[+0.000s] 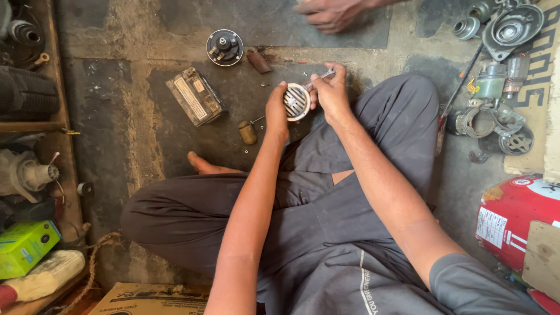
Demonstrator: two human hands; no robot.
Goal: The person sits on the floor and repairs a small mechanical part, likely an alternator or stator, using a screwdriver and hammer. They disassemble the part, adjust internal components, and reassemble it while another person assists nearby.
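I sit cross-legged on a dirty concrete floor. My left hand (276,109) grips a small round metal horn with a slotted chrome grille (296,101), held up in front of my knees. My right hand (330,88) holds a slim silver wrench (321,77) against the horn's upper right edge. Both hands are close together around the horn. Another person's hand (330,13) rests on the floor at the top of the view, apart from mine.
A black round horn part (224,47), a small rectangular battery-like box (195,95), a screwdriver with a stubby handle (248,131) and a brown piece (258,60) lie on the floor ahead. Metal motor parts (496,76) pile at right. A red cylinder (513,219) lies at lower right. Wooden shelves (35,146) stand left.
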